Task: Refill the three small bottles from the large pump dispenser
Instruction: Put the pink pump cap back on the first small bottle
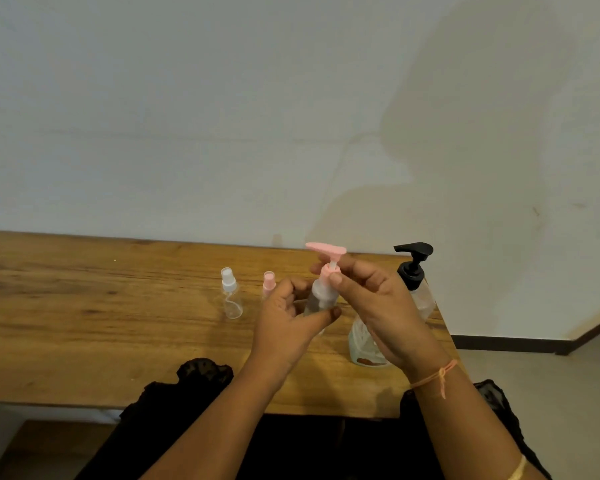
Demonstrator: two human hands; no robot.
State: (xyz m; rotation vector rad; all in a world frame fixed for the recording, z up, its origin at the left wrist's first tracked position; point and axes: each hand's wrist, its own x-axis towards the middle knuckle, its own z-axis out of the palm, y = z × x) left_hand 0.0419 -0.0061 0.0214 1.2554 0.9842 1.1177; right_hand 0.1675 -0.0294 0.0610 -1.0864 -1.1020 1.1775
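A small clear bottle with a pink pump top (321,294) is held above the wooden table (84,306). My left hand (288,327) grips its body from the left. My right hand (378,306) pinches the pink collar under the pump head. Behind my right hand stands the large pump dispenser (414,271) with a black pump; its lower body is partly hidden. A small clear bottle with a white spray cap (231,296) stands upright to the left. Another small bottle with a pink cap (268,284) stands beside it, mostly hidden by my left hand.
The table ends just right of the dispenser, with floor and a dark baseboard (506,342) beyond. A plain wall (222,116) rises right behind the table. Dark cloth (201,372) lies over the table's front edge.
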